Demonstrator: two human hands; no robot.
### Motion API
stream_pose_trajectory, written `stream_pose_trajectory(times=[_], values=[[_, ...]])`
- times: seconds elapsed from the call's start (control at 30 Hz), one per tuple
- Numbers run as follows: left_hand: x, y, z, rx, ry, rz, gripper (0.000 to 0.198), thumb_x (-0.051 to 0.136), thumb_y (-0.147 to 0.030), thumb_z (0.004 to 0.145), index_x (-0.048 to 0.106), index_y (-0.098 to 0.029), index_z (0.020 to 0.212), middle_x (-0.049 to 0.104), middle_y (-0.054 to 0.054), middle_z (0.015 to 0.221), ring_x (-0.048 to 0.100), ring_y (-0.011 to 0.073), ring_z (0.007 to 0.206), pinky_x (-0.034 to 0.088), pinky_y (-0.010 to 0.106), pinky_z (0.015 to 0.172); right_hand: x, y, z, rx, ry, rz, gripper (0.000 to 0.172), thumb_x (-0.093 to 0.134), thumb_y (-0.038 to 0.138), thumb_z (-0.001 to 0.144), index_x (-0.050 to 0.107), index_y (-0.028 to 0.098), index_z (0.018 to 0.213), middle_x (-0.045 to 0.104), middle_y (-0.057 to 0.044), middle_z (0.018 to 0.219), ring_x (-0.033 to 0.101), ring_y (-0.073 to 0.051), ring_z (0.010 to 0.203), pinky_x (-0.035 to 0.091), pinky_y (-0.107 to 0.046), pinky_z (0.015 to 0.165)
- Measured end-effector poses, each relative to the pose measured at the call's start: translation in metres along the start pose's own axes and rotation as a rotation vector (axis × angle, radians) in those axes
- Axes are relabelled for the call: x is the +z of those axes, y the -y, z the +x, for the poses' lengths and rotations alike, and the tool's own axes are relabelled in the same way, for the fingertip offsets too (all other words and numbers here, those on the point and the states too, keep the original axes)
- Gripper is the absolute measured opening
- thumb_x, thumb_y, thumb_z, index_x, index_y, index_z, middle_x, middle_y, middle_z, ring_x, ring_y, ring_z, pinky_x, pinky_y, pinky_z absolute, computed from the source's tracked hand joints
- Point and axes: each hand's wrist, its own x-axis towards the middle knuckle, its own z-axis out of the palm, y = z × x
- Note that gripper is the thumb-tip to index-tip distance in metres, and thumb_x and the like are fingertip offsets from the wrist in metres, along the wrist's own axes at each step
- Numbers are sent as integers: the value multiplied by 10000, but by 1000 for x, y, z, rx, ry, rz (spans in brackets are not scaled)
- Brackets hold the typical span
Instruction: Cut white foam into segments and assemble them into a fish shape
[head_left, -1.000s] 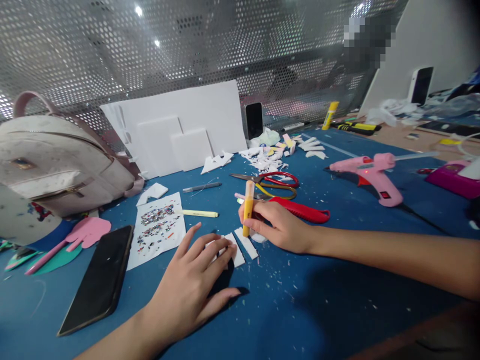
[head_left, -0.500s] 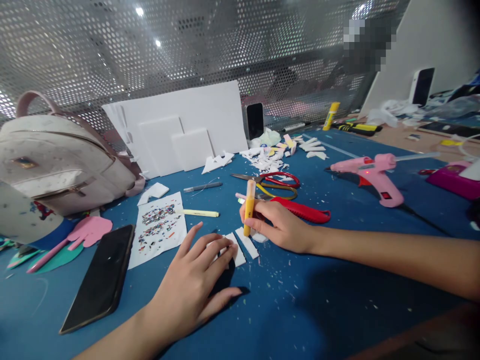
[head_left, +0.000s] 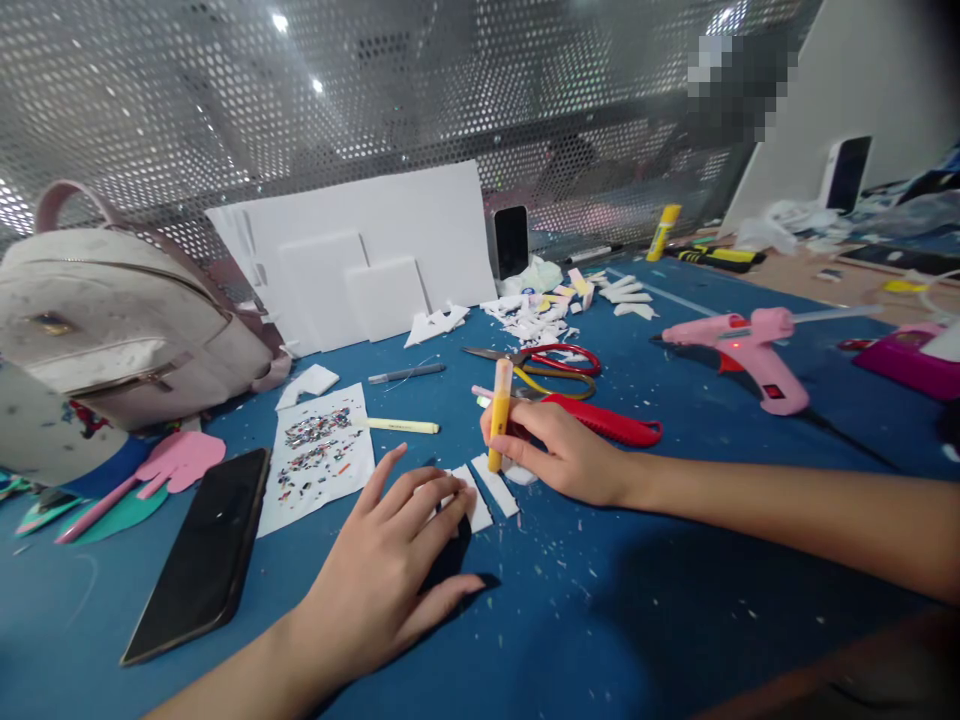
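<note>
Hands, head view: right hand [head_left: 574,455] has its fingers curled in around a yellow marker [head_left: 499,412], pale end up, barrel near upright. Left hand [head_left: 397,560] palm down, fingers spread, gripping nothing; fingertips rest on a white piece [head_left: 479,512] on the table [head_left: 585,640].

Change over the last second: next to none. Both hands and marker keep their places; only the view has drifted a touch. Reads as a steady hold in the work, not a fresh move.

Marker's place: in the right hand's fingers, lower end at the far end of a white strip [head_left: 498,490]; contact uncertain. Strip lies between the hands, just beside the left fingertips. Red cutter [head_left: 619,422] and scissors [head_left: 517,358] lie beyond the right hand.
</note>
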Motion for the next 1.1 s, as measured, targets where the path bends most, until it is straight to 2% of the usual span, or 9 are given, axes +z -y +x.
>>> stream_pose_trajectory(times=[0.37,0.63,0.87,1.1], values=[[1,0,-3,13,11,14,550,560,-523,952,531,-139,1345,645,76,1242,534,249,1235,89,498,1222,0,1,2,-7,-11,3,232,477,360,1010,565,149,972,580,-23,835,540,-138,699,414,-277,646],[0,-1,-2,6,-15,-3,512,554,-496,962,547,-135,1324,650,67,1245,535,241,1241,69,482,1229,1,2,1,-5,-3,0,247,475,377,1015,564,150,974,585,-30,837,546,-143,705,414,-277,645],[0,-1,-3,-14,21,-16,500,570,-492,953,545,-151,1318,638,65,1284,533,250,1248,79,504,1225,0,1,2,-4,-4,-6,241,479,372,1015,566,150,981,588,-30,831,549,-146,706,414,-277,643],[0,-1,-1,-6,-21,-24,463,582,-471,952,556,-158,1292,652,61,1259,550,237,1225,84,487,1230,0,0,2,-10,-8,-7,237,480,369,1018,568,153,980,590,-26,824,548,-143,702,412,-272,639]])
